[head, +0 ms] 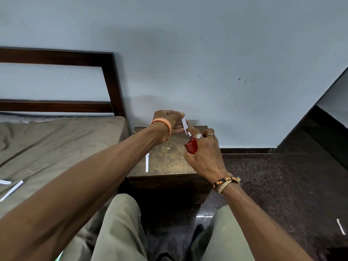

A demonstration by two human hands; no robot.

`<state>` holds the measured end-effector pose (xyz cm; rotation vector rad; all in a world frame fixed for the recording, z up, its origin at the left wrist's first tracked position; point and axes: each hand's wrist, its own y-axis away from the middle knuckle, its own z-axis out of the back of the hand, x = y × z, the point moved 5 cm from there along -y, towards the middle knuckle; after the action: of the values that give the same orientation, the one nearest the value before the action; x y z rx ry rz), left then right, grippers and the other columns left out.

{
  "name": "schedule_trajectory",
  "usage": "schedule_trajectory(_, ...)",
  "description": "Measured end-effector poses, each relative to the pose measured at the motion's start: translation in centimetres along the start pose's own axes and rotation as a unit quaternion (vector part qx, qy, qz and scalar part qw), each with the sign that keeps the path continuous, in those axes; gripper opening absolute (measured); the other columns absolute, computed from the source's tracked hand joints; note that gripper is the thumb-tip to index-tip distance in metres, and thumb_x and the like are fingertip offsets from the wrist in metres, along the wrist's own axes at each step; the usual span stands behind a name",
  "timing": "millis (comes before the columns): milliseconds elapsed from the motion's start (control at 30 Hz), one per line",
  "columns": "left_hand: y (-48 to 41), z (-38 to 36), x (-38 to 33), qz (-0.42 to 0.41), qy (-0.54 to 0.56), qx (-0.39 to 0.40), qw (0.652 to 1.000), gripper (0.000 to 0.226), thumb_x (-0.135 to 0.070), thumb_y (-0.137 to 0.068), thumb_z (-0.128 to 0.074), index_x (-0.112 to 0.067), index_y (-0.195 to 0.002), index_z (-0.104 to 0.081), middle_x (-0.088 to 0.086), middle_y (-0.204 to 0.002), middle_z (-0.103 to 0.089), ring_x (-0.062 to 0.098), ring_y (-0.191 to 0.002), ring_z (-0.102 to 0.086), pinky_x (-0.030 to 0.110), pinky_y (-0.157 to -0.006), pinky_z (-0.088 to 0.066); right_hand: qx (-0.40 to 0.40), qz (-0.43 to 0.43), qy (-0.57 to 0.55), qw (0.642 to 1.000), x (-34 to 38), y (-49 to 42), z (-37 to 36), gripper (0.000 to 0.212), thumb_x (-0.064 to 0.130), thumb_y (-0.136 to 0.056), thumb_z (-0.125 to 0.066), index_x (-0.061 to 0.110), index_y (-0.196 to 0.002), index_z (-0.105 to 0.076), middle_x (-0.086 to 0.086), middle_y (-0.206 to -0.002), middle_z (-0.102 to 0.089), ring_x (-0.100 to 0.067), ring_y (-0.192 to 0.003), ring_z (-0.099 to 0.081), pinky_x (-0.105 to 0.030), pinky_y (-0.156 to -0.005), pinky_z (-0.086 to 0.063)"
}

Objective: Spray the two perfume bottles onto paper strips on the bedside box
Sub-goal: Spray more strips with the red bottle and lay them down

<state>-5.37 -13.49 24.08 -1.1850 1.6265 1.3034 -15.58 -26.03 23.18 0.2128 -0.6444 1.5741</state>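
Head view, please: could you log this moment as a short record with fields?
left hand: pinches a paper strip above the bedside box
right hand: grips the red perfume bottle, nozzle at the strip's lower end
spare strip: lies at the box's left edge
loose strips: two on the bed, one on the floor

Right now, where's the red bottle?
Head view, centre: red bottle in right hand over the bedside box, nozzle at paper strip in left hand.
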Motion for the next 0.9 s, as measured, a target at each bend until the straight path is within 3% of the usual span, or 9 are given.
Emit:
schedule_trajectory(133,-0.4,0.4,0.8,0.003,-0.016,-0.006,1.000,0.005,-0.003,-0.085,-0.067,-0.001,-0.088,-0.064,0.018,-0.071,-0.072,0.027,-0.066,-0.073,0.032,-0.052,-0.057,-0.039,-0.017,-0.090,0.995,-0.6,0.0,0.1,0.086,0.032,-0.075,-0.067,0.050,-0.145,-0.020,0.002,-0.114,-0.031,-0.025,-0.104,-0.049,-0.043,-0.087,-0.053)
schedule_trajectory(233,-0.7,0.8,1.6,0.010,-0.038,0.001,0.999,0.009,-0.005,-0.086,-0.067,0.000,-0.093,-0.064,0.020,-0.078,-0.073,0.029,-0.072,-0.073,0.035,-0.057,-0.059,-0.036,-0.068,-0.178,0.981,-1.6,-0.2,-0.3,0.097,0.033,-0.074,-0.066,0.036,-0.153,-0.011,0.001,-0.133,-0.033,-0.021,-0.114,-0.047,-0.045,-0.092,-0.052)
schedule_trajectory(333,-0.8,0.9,2.5,0.035,-0.072,0.037,0.996,0.018,-0.006,-0.087,-0.066,0.003,-0.102,-0.062,0.023,-0.087,-0.072,0.031,-0.076,-0.073,0.037,-0.060,-0.059,-0.023,-0.069,-0.222,0.972,-1.8,-0.3,-0.7,0.087,0.034,-0.079,-0.058,0.024,-0.154,-0.016,-0.003,-0.130,-0.037,-0.021,-0.102,-0.052,-0.046,-0.086,-0.053)
schedule_trajectory(433,-0.6,0.5,3.8,0.075,-0.127,0.085,0.985,0.012,-0.006,-0.089,-0.064,0.000,-0.099,-0.063,0.022,-0.093,-0.072,0.031,-0.080,-0.072,0.040,-0.068,-0.060,-0.018,-0.053,-0.247,0.967,-1.9,-0.5,-1.0,0.080,0.031,-0.082,-0.054,0.023,-0.154,-0.019,-0.002,-0.122,-0.040,-0.014,-0.087,-0.049,-0.037,-0.077,-0.049)
schedule_trajectory(567,-0.4,0.2,6.0,0.133,-0.147,0.124,0.972,0.008,-0.009,-0.092,-0.059,-0.002,-0.091,-0.062,0.019,-0.084,-0.071,0.032,-0.076,-0.070,0.041,-0.068,-0.060,0.003,-0.074,-0.285,0.956,-2.9,-1.0,-2.3,0.077,0.033,-0.082,-0.053,0.027,-0.151,-0.021,-0.009,-0.122,-0.046,-0.021,-0.093,-0.051,-0.044,-0.080,-0.052)
schedule_trajectory(700,-1.3,0.3,8.4,0.170,-0.105,0.148,0.969,0.010,-0.009,-0.094,-0.055,-0.001,-0.092,-0.060,0.021,-0.078,-0.070,0.038,-0.076,-0.069,0.046,-0.071,-0.059,0.005,-0.076,-0.306,0.949,-4.2,-1.1,-3.9,0.067,0.025,-0.089,-0.055,0.026,-0.149,-0.027,-0.003,-0.100,-0.055,-0.019,-0.075,-0.060,-0.040,-0.066,-0.058)
schedule_trajectory(900,-3.4,0.6,11.9,0.202,-0.091,0.147,0.964,0.011,-0.012,-0.093,-0.057,-0.003,-0.096,-0.062,0.021,-0.088,-0.070,0.043,-0.089,-0.068,0.052,-0.073,-0.058,0.022,-0.107,-0.317,0.942,-6.5,-0.9,-6.7,0.069,0.026,-0.094,-0.054,0.039,-0.152,-0.019,0.017,-0.104,-0.052,-0.003,-0.089,-0.061,-0.025,-0.074,-0.058)
